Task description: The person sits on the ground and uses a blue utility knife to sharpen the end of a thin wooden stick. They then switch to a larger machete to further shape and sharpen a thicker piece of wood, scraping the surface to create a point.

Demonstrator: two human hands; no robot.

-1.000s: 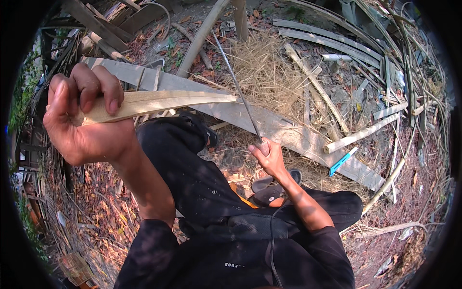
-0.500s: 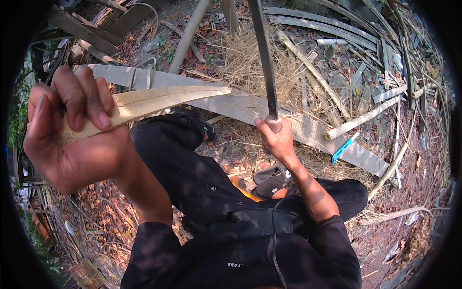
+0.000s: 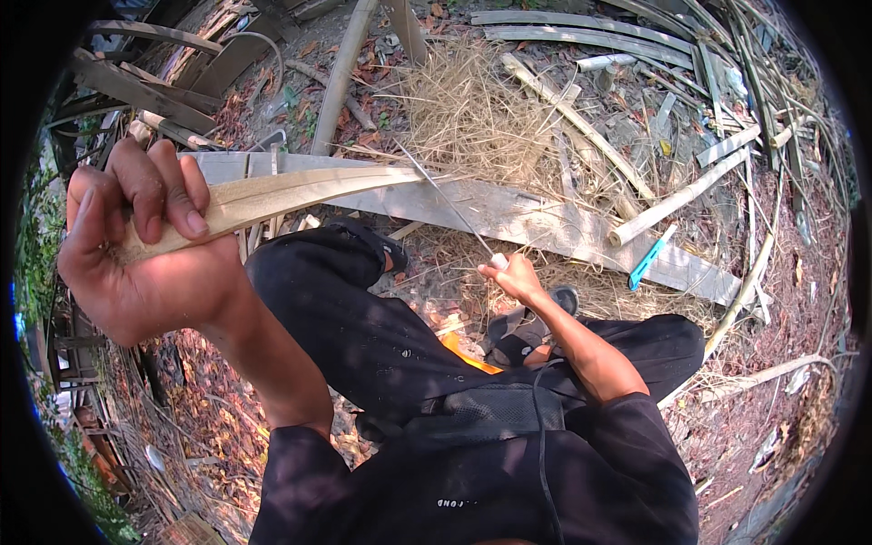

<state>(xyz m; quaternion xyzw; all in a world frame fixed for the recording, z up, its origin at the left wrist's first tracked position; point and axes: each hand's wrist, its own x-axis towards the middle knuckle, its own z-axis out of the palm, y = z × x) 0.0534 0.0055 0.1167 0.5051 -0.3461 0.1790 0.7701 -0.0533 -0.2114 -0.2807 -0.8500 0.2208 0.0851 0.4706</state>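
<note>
My left hand (image 3: 150, 254) is closed round the thick end of a pale, tapering piece of wood (image 3: 300, 193), held up at the left with its thin end pointing right. A machete (image 3: 457, 207) is in my right hand (image 3: 520, 278), the fingers wrapped round its light-coloured handle. Its blade shows nearly edge-on, slanting up and left, and crosses the thin end of the wood; whether they touch I cannot tell. Beneath both lies a long grey plank (image 3: 563, 227), running from upper left to lower right.
Behind the plank is a heap of straw-like shavings (image 3: 481, 100). A turquoise-handled tool (image 3: 647, 265) rests on the plank's right part. Poles (image 3: 681, 198) and long strips lie at the right. My bent legs (image 3: 354, 309) are in front, and a thin cable (image 3: 542, 436) hangs over my clothing.
The machete has swung down from upright to the thin end of the wood. My right hand has dropped slightly; my left hand has shifted a little up and right with the wood.
</note>
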